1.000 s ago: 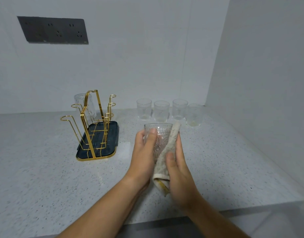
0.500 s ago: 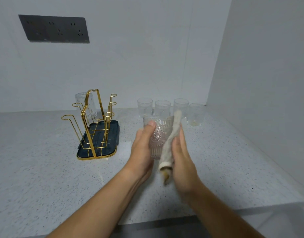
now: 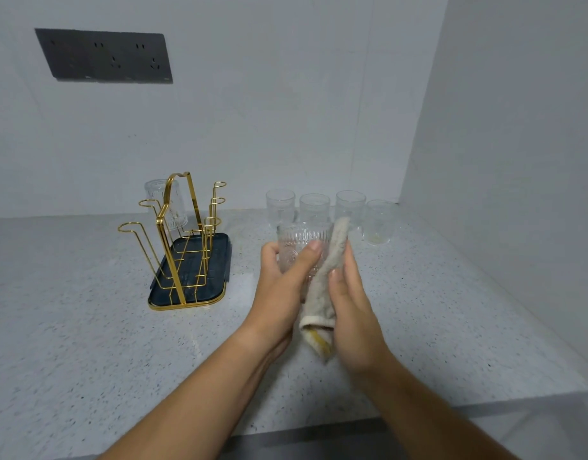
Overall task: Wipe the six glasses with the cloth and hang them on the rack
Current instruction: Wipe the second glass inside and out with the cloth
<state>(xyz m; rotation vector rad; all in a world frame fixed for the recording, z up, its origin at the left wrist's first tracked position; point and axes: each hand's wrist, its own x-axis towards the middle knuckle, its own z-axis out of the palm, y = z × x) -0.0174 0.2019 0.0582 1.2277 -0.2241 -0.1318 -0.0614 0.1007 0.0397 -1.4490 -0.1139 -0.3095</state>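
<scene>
Head view, items listed left to right. Socket panel (image 3: 103, 56): dark, on back wall. Rack (image 3: 183, 242): gold wire on dark tray, standing on speckled worktop (image 3: 70, 343). Hung glass (image 3: 165, 207): one, inverted on a rear prong of rack. Left hand (image 3: 286, 283): fingers wrapped around patterned glass (image 3: 302, 242), held upright above worktop. Cloth (image 3: 326, 293): beige, pressed against the glass's right side. Right hand (image 3: 350, 310): flat against cloth, pinning it to glass. Standing glasses (image 3: 314, 207): four in a row near back wall, behind hands.
</scene>
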